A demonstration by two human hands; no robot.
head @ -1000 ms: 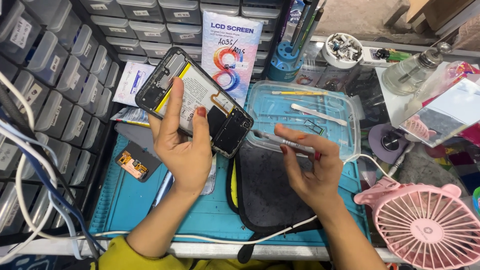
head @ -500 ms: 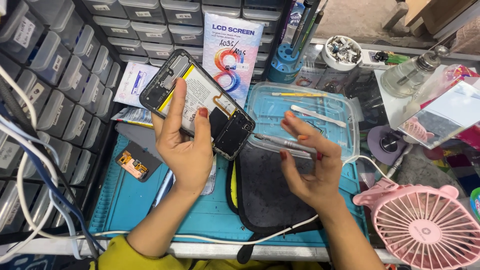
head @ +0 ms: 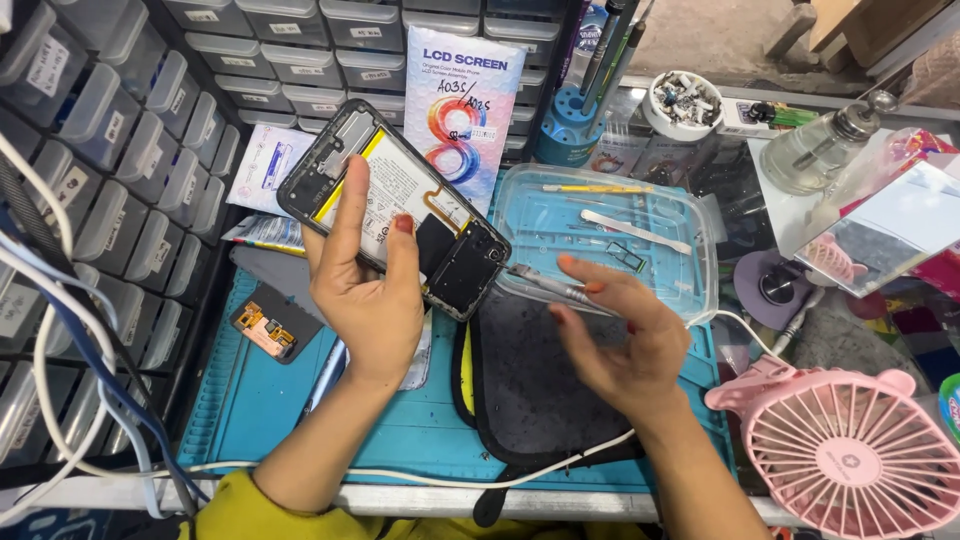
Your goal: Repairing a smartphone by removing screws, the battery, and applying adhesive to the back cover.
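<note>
- Left hand raised over the blue silicone repair mat, fingers clasped around an opened black smartphone with its back off — battery and boards exposed, held tilted above the worktop.
- Right hand hovering just beside the phone's lower end, fingers pinched on a slim metal-tipped tool, tip pointing toward the dark lower board.
- Step in hand, as a judgement: inspection or disassembly of the phone's internals, tool about to meet the lower section.
- Next move likely calling for a steady left grip and a fine, light touch of the tip — small parts, thin flex cables.
- Behind the phone: tall white rectangular replacement-screen box with a multicoloured swirl print, upright against grey parts drawers.
- Left of that box: small white printed packet, lying flat by the drawers.
- Clear plastic tray with tweezers and small tools to the right, touching the mat.
- Small loose black and copper-coloured phone part on the mat at left.
- Pink desk fan at lower right, well apart from the phone.
</note>
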